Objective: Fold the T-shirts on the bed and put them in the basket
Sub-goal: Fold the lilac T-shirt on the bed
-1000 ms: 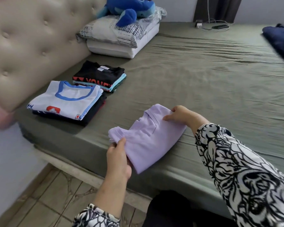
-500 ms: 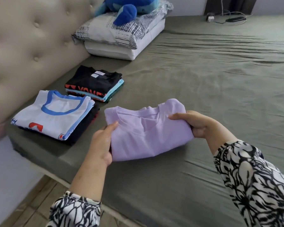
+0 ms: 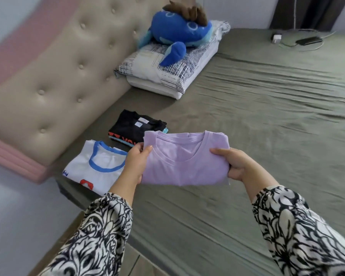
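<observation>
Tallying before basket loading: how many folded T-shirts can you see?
3 tops visible: lilac T-shirt held in both hands, white one and black one topping stacks by the headboard; shirts beneath are hidden.

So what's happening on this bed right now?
A person is holding a folded lilac T-shirt just above the bed, left hand and right hand gripping its two sides. Two stacks of folded shirts, one topped white and blue, one topped black, lie near the headboard. No basket is in view.

Soft daylight, blurred wide-angle edges
</observation>
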